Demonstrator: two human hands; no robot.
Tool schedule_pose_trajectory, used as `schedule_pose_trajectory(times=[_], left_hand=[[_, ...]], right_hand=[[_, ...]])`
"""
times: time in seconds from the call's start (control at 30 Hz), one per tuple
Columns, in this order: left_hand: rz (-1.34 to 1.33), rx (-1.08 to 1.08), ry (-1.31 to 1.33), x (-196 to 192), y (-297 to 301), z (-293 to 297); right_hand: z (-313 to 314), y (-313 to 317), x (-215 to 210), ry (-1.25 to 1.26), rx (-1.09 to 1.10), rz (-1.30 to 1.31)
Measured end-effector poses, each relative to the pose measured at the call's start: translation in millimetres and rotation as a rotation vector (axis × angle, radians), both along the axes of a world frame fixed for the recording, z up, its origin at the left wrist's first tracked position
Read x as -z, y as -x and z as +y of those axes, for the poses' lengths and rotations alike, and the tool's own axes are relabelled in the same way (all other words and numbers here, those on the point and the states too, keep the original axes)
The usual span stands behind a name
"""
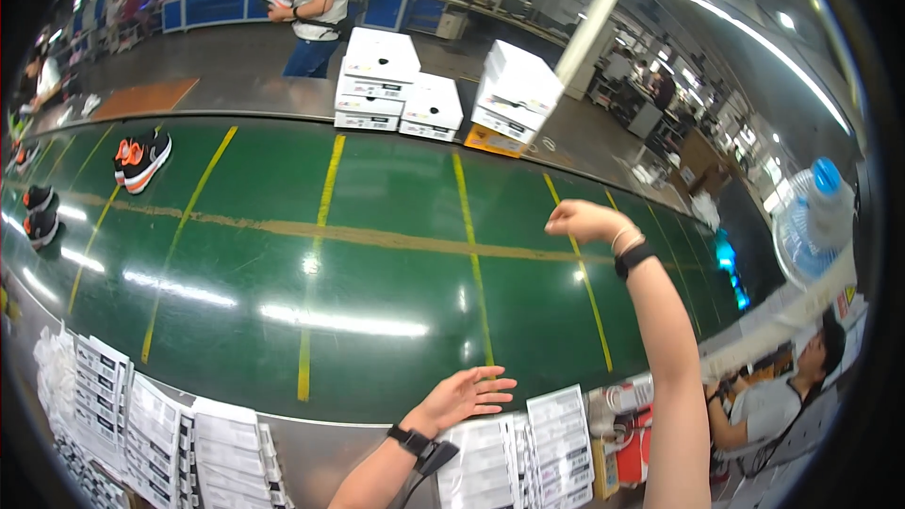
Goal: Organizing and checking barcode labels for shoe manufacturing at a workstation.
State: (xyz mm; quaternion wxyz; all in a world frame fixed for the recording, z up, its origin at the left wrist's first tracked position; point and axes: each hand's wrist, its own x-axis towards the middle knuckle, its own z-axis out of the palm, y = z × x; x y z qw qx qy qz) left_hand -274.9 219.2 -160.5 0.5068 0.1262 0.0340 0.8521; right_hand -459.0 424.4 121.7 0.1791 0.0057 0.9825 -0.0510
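My left hand (464, 398) is held palm up over the near edge of the green conveyor belt (396, 273), its fingers spread and holding nothing. Below it lie stacks of white printed label sheets (481, 462). Farther out, my right hand (589, 222) hovers above the belt with its fingers curled in, and nothing shows in them. On the belt at the far left sits a pair of black and orange sports shoes (143, 160). Another dark pair of shoes (41, 217) rests farther left.
White shoe boxes (382, 57) are stacked along the belt's far edge, with more boxes (518, 80) to their right, the lowest orange. A blue-capped water bottle (830, 203) and a fan stand at right. One co-worker (325, 0) holds a shoe across the belt; another person (773, 405) sits at right.
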Motion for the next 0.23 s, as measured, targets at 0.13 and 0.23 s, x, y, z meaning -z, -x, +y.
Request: schedule_pose_trajectory(times=[0.13, 0.23], left_hand=[[0.136, -0.157, 0.204, 3.8, 7.0, -20.5], [0.028, -0.184, 0.145, 14.5, 2.9, -32.7]], right_hand=[[17.4, 145.3, 3.7, 0.187, 0.192, 0.349], [54.3, 253.2, 17.7, -0.027, 0.090, 0.649]])
